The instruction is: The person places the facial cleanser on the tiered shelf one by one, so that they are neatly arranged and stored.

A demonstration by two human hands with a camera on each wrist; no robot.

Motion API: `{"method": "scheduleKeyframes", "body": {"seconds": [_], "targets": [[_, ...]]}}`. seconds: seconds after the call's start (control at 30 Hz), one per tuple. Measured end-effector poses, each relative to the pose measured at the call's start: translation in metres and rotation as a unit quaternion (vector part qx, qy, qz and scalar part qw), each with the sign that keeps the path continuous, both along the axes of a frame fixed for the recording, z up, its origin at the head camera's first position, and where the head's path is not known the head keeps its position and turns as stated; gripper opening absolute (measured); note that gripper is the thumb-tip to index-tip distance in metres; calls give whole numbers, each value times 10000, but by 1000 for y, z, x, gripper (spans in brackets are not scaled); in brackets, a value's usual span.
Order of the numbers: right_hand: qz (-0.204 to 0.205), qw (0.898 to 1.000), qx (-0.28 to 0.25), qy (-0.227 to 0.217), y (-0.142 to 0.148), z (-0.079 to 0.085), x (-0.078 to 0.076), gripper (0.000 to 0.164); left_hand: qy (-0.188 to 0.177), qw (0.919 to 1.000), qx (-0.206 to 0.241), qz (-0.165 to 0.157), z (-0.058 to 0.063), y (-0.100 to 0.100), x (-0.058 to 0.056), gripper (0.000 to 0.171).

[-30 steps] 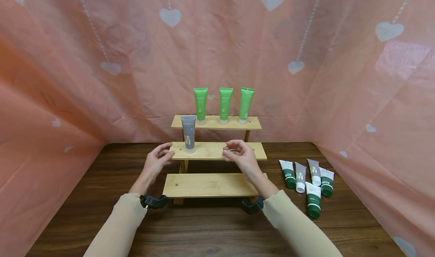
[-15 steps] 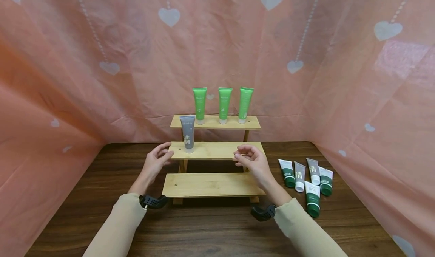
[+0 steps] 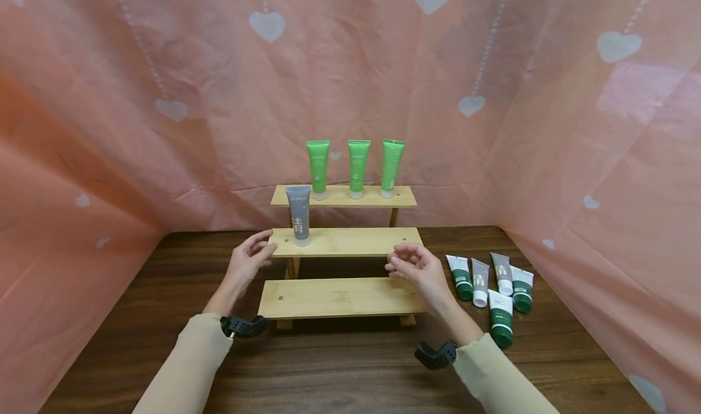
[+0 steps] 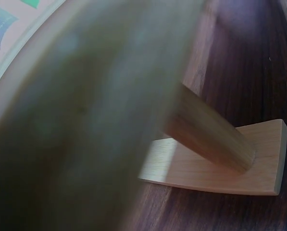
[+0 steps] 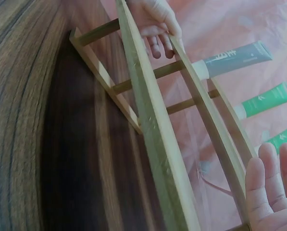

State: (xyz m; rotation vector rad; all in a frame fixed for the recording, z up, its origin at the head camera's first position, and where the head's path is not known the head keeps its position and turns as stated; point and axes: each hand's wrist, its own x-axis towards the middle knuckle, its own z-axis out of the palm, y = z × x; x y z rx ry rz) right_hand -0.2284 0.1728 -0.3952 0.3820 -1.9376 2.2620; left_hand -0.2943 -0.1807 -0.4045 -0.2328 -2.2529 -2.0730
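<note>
A three-tier wooden display stand (image 3: 339, 298) stands on the table. My left hand (image 3: 246, 265) is at the left end of its middle shelf, fingertips right at the board's edge; the right wrist view shows this hand (image 5: 155, 17) with loosely hanging fingers. Just right of it, a grey squeeze tube (image 3: 299, 216) stands cap down on that shelf. My right hand (image 3: 418, 271), holding nothing, hovers near the stand's right side with fingers loosely bent. Three green tubes (image 3: 318, 167) stand on the top shelf, the rightmost leaning slightly. A large blur hides much of the left wrist view.
Several tubes lie right of the stand on the dark wooden table (image 3: 350, 371): white-and-green ones (image 3: 501, 319) and grey ones (image 3: 480, 283). A pink curtain (image 3: 350, 85) with hearts encloses the back and sides. The stand's round leg and foot (image 4: 263, 154) show in the left wrist view.
My right hand has drawn away from the middle shelf, moving right and down toward the front. My left hand stays at the shelf's end, and the tubes keep their places.
</note>
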Motion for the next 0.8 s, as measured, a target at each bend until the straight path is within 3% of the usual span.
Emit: {"method": "scheduleKeyframes", "body": {"seconds": [0.23, 0.5, 0.7, 0.8], "targets": [[-154, 9995, 64, -269, 11, -6, 7, 44, 32, 10000, 85, -17, -3, -2, -1, 49], [-155, 9992, -247, -271, 29, -16, 13, 31, -39, 10000, -7, 32, -19, -6, -17, 51], [-289, 9988, -322, -247, 40, -19, 15, 36, 92, 9999, -78, 42, -22, -7, -18, 54], [-389, 9985, -254, -276, 46, -20, 17, 31, 81, 9999, -80, 52, -23, -7, -18, 53]]}}
